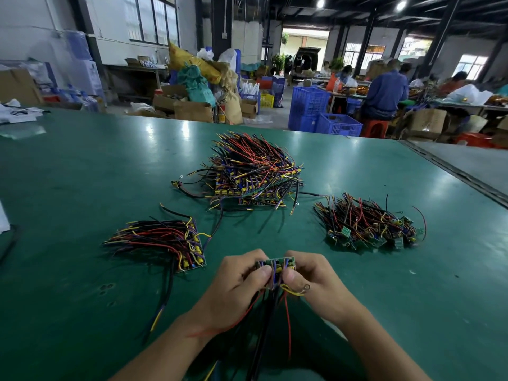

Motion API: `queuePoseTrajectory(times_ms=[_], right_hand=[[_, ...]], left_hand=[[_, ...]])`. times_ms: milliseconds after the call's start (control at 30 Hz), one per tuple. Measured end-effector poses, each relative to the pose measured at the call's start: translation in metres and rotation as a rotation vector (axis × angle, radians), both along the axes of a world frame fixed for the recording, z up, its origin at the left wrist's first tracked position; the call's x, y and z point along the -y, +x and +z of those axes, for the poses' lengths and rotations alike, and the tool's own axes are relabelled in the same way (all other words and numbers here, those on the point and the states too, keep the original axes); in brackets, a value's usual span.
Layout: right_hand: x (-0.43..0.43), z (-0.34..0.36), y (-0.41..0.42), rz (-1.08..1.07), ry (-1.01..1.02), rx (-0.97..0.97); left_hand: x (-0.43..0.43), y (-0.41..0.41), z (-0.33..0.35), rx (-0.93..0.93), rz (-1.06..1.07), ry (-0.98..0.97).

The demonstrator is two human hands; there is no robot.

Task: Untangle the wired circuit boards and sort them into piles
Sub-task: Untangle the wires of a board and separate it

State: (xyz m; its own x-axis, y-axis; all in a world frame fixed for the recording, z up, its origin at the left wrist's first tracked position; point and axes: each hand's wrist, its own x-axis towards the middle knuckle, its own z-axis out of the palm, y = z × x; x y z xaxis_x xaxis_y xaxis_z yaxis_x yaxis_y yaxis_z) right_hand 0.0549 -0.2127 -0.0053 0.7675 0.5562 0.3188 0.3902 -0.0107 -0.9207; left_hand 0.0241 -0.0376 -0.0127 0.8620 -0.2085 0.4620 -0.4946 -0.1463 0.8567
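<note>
Above a green desk (pixel 82 174), a left hand (pixel 236 279) and right hand (pixel 310 276) both hold a tight grip on one small wired circuit board (pixel 276 264), wires dangling below, between a left pile (pixel 165 240) and right pile (pixel 368 226), with a tangled heap (pixel 255 171) beyond

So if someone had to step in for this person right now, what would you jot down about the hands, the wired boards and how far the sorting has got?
Left hand and right hand: both pinch one small circuit board, its wires hanging toward the person.
Tangled heap: far middle of the green table, not yet sorted.
Done: a left pile and a right pile, nearer the person.
Left: free the held board's wires, lay it on the pile it matches, then work through the heap.
</note>
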Motion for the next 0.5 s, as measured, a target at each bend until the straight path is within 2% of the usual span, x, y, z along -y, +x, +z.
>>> queuePoseTrajectory(times_ms=[200,367,500], right_hand=[[-0.005,0.001,-0.004,-0.06,-0.069,0.027],[-0.013,-0.004,-0.007,-0.041,0.009,-0.226],[-0.021,-0.008,-0.007,-0.029,0.171,-0.443]], left_hand=[[0.001,0.0,0.001,-0.077,-0.037,-0.025],[0.005,0.002,0.007,-0.254,-0.147,-0.141],[0.007,0.005,0.006,-0.414,-0.152,-0.219]])
